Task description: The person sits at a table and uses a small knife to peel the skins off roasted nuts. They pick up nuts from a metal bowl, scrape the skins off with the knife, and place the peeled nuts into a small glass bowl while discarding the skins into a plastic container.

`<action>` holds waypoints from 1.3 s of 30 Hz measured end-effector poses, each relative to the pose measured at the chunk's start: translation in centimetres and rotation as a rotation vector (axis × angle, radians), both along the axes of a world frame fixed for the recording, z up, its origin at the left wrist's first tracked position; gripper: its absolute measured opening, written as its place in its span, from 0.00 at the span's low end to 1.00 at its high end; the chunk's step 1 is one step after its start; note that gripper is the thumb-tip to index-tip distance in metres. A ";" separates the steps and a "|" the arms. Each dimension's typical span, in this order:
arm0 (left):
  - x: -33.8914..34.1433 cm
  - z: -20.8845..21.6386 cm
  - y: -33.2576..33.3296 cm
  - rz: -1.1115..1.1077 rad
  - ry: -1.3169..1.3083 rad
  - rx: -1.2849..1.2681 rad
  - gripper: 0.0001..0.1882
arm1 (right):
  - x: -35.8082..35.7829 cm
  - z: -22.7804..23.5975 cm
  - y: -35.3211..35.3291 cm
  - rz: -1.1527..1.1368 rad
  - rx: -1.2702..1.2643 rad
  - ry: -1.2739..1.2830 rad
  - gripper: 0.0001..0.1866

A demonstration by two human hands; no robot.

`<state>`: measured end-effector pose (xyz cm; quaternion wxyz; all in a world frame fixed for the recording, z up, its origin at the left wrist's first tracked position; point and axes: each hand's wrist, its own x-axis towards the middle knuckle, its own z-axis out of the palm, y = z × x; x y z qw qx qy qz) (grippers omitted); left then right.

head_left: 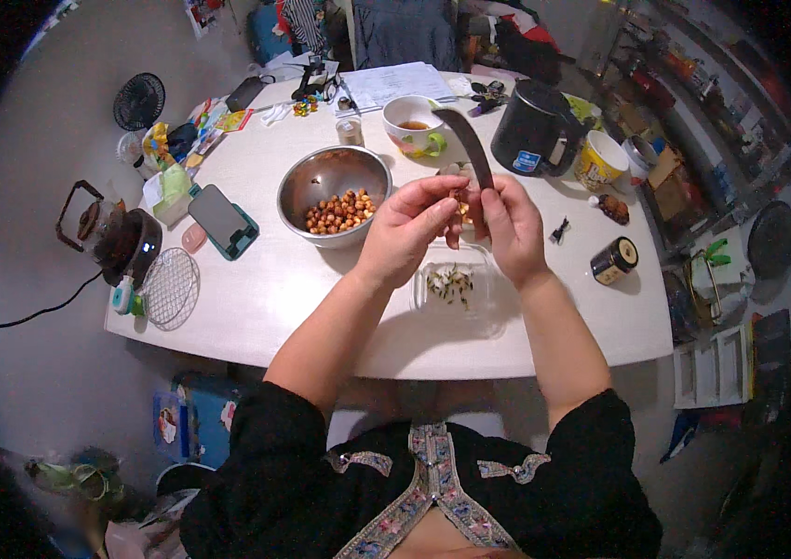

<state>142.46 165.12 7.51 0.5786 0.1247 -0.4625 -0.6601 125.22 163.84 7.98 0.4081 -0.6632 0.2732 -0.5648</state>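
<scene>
The right hand (518, 229) grips a curved knife (473, 146), long axis leaning away and leftward. The left hand (403, 229) pinches a small brown piece (461, 207) between both hands, just left of the grip; the metal bowl (321, 172) stands farther left.

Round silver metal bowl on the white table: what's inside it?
The round silver metal bowl holds many small, rounded, reddish-brown and tan kernels. The upper ones show; whatever lies beneath them, including the bowl's floor, is covered.
</scene>
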 end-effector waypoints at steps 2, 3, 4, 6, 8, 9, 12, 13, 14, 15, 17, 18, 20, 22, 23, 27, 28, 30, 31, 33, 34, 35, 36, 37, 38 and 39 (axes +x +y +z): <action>0.5 -1.4 -0.6 -0.008 0.019 0.059 0.16 | 0.1 -1.1 -0.1 0.022 0.029 0.021 0.09; 0.4 -1.9 -0.5 -0.006 0.014 0.079 0.16 | -0.2 -1.7 0.2 0.030 0.049 0.029 0.09; 0.3 -2.2 -0.5 -0.004 0.010 0.065 0.16 | -0.5 -1.9 0.3 0.040 0.039 0.048 0.10; 0.1 -2.5 -0.5 0.022 0.001 0.080 0.15 | -0.9 -2.1 0.5 0.014 0.113 0.095 0.09; 0.0 -2.7 -0.1 0.071 -0.011 0.138 0.14 | -1.0 -2.7 0.9 -0.058 0.063 0.199 0.08; 0.0 -2.9 -0.2 0.072 -0.025 0.135 0.14 | -1.1 -2.7 1.0 -0.056 0.075 0.207 0.08; 0.6 -3.1 -0.2 0.066 -0.043 0.121 0.14 | -0.7 -2.5 1.2 -0.077 0.018 0.232 0.07; 0.7 -3.1 -0.2 0.064 -0.042 0.120 0.14 | -0.7 -2.2 1.3 -0.079 0.006 0.267 0.07; 0.7 -3.2 -0.1 0.062 -0.042 0.118 0.14 | -0.7 -1.8 1.4 -0.080 -0.005 0.301 0.07; 0.7 -3.2 -0.1 0.059 -0.043 0.114 0.14 | -0.6 -1.5 1.4 -0.082 -0.020 0.334 0.06; 0.8 -3.0 -0.1 0.060 -0.048 0.117 0.14 | -0.5 -1.5 1.4 -0.081 -0.026 0.326 0.06; 0.8 -2.9 -0.1 0.061 -0.051 0.116 0.13 | -0.5 -1.5 1.4 -0.081 -0.031 0.321 0.07; 0.8 -2.7 -0.1 0.084 -0.080 0.131 0.12 | -0.4 -1.6 1.4 -0.075 -0.022 0.313 0.07; 1.0 -2.7 -0.3 0.114 -0.130 0.109 0.11 | -0.4 -1.7 1.3 -0.068 -0.019 0.320 0.07; 1.3 -2.7 -0.4 0.132 -0.165 0.079 0.10 | -0.4 -1.7 1.3 -0.062 -0.021 0.332 0.07; 1.5 -2.4 -0.2 0.135 -0.205 0.046 0.08 | -0.4 -1.6 1.4 -0.018 0.004 0.350 0.06; 1.5 -2.3 -0.1 0.133 -0.224 0.063 0.08 | -0.4 -1.7 1.5 -0.027 -0.001 0.371 0.06; 1.6 -2.1 -0.1 0.130 -0.263 0.097 0.08 | -0.5 -1.7 1.5 -0.046 -0.014 0.412 0.06; 1.6 -2.0 0.0 0.144 -0.294 0.094 0.08 | -0.5 -1.7 1.5 -0.039 -0.012 0.407 0.06; 1.7 -1.8 0.0 0.171 -0.358 0.089 0.07 | -0.3 -1.7 1.6 -0.026 -0.008 0.396 0.06; 1.9 -1.9 -0.1 0.169 -0.372 0.084 0.08 | -0.2 -1.7 1.6 -0.027 -0.025 0.405 0.06; 2.1 -2.1 -0.2 0.166 -0.386 0.078 0.08 | -0.2 -1.5 1.5 -0.027 -0.041 0.413 0.06; 2.2 -2.2 -0.2 0.161 -0.399 0.073 0.08 | -0.2 -1.5 1.5 -0.029 -0.057 0.422 0.06; 2.3 -2.1 -0.2 0.154 -0.454 0.078 0.09 | -0.2 -1.4 1.5 -0.036 -0.072 0.457 0.06; 2.4 -1.8 -0.2 0.146 -0.509 0.082 0.10 | -0.3 -1.4 1.4 -0.043 -0.088 0.492 0.06; 2.5 -1.6 -0.2 0.139 -0.564 0.086 0.11 | -0.3 -1.4 1.4 -0.049 -0.104 0.527 0.06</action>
